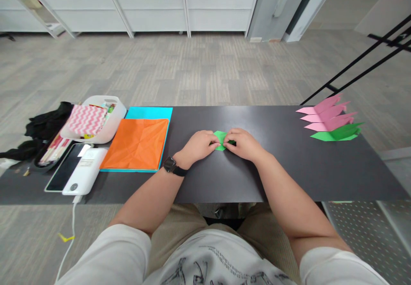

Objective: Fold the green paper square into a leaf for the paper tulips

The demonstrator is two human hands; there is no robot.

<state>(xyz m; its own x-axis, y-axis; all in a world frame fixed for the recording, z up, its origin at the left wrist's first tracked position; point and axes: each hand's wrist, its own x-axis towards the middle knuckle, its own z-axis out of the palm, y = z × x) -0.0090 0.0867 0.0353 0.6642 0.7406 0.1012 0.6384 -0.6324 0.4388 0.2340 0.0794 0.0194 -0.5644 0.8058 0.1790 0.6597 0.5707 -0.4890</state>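
A small folded green paper lies on the black table, near its middle. My left hand pinches its left side with curled fingers. A black watch sits on that wrist. From the right, my right hand presses and pinches the same paper, fingers closed over it. Most of the paper is hidden under my fingers.
Orange paper lies on a cyan sheet to the left. Further left stand a white basket with zigzag paper, a phone, a white power bank and a pencil case. Folded pink pieces and green pieces lie at the far right.
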